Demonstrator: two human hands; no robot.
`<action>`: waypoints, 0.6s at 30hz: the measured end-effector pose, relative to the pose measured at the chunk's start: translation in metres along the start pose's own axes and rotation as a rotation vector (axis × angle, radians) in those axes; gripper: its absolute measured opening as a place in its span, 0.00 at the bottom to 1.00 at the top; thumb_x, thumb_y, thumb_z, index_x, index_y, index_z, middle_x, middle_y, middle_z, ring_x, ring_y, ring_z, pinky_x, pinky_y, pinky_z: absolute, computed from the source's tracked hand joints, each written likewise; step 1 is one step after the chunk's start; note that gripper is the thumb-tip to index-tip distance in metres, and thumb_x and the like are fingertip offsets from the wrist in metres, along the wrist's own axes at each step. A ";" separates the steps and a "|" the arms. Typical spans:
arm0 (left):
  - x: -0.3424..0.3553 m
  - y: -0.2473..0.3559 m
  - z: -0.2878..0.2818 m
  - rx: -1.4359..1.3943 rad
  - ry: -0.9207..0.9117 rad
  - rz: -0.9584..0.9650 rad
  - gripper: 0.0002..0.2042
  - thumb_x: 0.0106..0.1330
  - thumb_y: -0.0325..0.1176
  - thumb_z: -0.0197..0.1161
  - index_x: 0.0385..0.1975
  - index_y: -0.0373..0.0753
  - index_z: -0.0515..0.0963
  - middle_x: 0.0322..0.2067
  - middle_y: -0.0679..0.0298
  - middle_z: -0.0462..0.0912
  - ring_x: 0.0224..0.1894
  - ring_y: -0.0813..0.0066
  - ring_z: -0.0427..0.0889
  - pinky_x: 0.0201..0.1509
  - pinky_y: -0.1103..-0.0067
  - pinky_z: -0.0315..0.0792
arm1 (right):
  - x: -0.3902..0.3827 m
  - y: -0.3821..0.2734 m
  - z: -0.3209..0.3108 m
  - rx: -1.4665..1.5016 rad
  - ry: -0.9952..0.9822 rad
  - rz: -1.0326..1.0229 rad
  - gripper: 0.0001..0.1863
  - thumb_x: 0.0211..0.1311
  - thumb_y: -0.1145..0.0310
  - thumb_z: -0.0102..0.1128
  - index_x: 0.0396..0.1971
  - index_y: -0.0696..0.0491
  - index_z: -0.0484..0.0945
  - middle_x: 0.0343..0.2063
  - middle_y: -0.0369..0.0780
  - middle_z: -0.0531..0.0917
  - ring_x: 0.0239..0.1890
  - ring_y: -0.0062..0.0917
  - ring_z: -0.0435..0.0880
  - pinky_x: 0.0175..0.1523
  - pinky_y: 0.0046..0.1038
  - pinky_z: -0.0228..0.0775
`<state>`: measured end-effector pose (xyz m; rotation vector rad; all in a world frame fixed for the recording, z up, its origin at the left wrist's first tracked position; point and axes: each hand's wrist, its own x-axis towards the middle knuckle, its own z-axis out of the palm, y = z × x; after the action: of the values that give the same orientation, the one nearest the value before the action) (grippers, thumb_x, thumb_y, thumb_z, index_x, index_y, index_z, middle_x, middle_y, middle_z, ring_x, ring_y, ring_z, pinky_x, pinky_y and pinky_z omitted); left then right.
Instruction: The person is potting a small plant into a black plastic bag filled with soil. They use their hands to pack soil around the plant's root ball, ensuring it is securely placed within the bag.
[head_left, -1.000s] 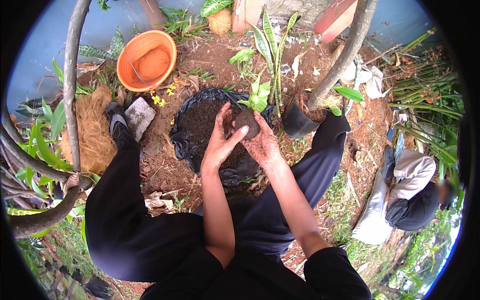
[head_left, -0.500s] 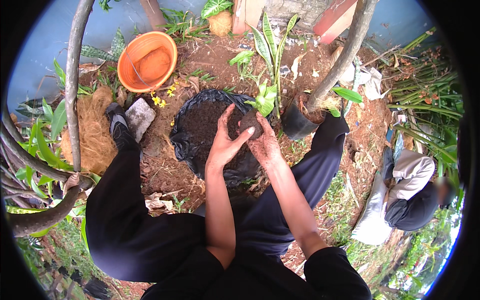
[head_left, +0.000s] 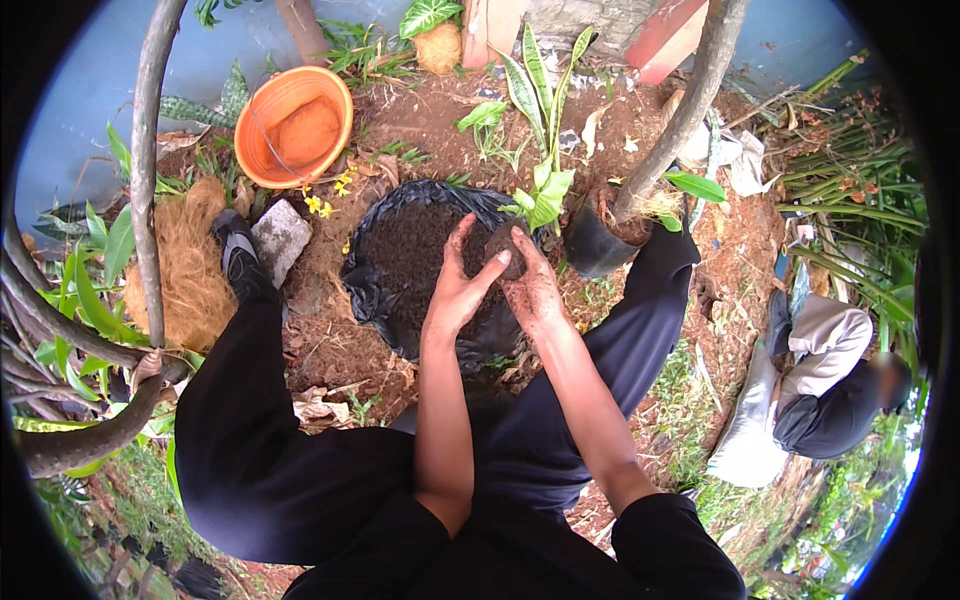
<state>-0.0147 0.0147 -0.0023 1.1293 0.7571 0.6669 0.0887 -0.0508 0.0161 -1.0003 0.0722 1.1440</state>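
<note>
A dark, round ball of soil (head_left: 507,252) is cupped between my two hands, above the right part of a black plastic bag (head_left: 365,290) filled with loose dark soil (head_left: 405,245). Green leaves of a small plant (head_left: 546,203) stick out at the far side of the ball. My left hand (head_left: 462,283) curves round the ball's left side, thumb pressed against it. On the right side my right hand (head_left: 537,288) wraps the ball, its fingers smeared with soil. The ball's underside is hidden.
An orange bucket (head_left: 342,125) lies tilted at the far left, with a grey stone (head_left: 281,240) and coconut fibre (head_left: 180,285) nearer. To the right stand a black plant pot (head_left: 595,247) and a slanting branch (head_left: 690,110). Another person (head_left: 825,410) sits at far right.
The soil ball and its leaves have shifted slightly as my hands press round it. My left hand has moved a little right, closer against the ball.
</note>
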 end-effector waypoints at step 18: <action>-0.005 0.011 -0.002 -0.305 -0.054 -0.028 0.31 0.69 0.31 0.61 0.71 0.45 0.57 0.69 0.53 0.57 0.72 0.63 0.55 0.74 0.70 0.50 | -0.003 -0.002 0.007 0.079 -0.132 0.024 0.14 0.70 0.63 0.56 0.51 0.52 0.75 0.47 0.38 0.81 0.52 0.25 0.79 0.60 0.32 0.71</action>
<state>-0.0202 0.0152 0.0084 0.8529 0.6008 0.6992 0.0859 -0.0487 0.0229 -0.8544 0.0241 1.2176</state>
